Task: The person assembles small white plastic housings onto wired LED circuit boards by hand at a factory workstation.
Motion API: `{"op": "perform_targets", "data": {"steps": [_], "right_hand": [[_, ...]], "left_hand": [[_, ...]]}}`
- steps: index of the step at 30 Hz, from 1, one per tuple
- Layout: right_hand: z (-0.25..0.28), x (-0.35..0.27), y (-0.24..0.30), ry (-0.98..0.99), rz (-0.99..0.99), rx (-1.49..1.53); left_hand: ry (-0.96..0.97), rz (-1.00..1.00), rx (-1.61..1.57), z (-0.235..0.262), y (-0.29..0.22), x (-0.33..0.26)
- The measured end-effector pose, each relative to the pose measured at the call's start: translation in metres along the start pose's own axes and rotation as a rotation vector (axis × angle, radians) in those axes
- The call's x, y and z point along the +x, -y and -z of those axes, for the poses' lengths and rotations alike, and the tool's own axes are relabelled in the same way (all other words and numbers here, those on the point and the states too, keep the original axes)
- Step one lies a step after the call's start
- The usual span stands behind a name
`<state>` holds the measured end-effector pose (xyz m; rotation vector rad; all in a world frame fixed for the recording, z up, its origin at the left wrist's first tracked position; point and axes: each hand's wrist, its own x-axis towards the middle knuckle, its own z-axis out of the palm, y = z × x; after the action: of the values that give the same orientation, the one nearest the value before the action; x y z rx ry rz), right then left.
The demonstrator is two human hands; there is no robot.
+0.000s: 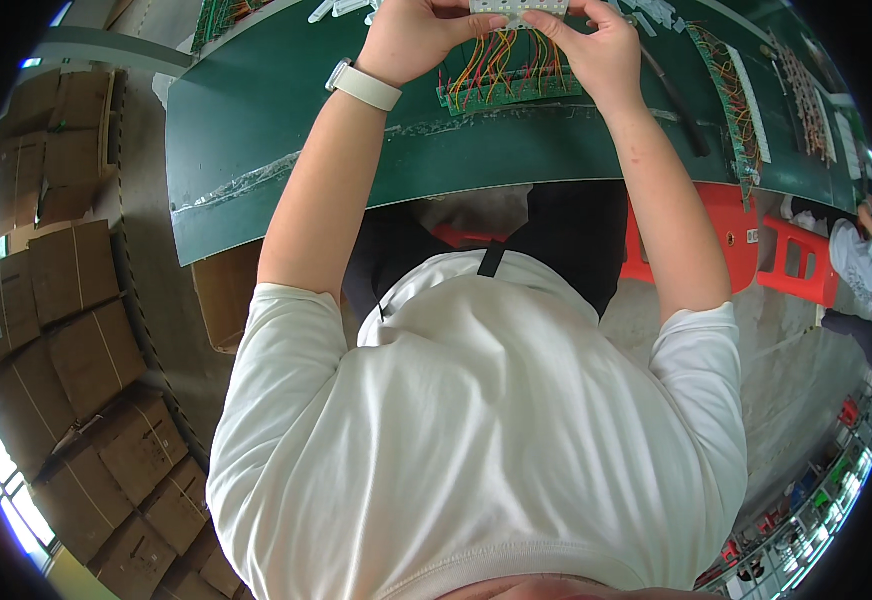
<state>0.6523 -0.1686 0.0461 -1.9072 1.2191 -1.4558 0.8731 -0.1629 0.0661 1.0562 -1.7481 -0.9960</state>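
Note:
Both my hands grip a white strip with rows of holes (518, 8) at the far edge of the view, one hand at each end. My left hand (418, 38), with a pale watch on its wrist, has its thumb pressed on the strip's near side. My right hand (601, 52) pinches the other end, its thumb near the left one. Red, yellow and orange wires (501, 65) run from beneath the strip down to a long green circuit board (511, 93) lying on the green tabletop (276, 130). The strip's far side is cut off by the frame.
A dark-handled tool (678, 105) lies right of my right hand. Beyond it rests another wired board (731, 105). White pieces (341, 8) lie at the far left. Red stools (696, 240) stand under the table's right side, near another person (853, 255). Cardboard boxes (81, 340) are stacked left.

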Motion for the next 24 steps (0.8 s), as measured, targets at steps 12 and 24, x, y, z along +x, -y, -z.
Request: {"op": "perform_targets", "data": {"steps": [12,24], "right_hand": [[-0.005,-0.002,-0.006,0.187,-0.313,0.313],[-0.012,-0.010,-0.034,0.188,-0.194,0.434]], "left_hand": [[-0.010,0.049,0.129,0.001,-0.001,-0.003],[-0.387,0.078,0.137,-0.022,-0.007,-0.014]]}}
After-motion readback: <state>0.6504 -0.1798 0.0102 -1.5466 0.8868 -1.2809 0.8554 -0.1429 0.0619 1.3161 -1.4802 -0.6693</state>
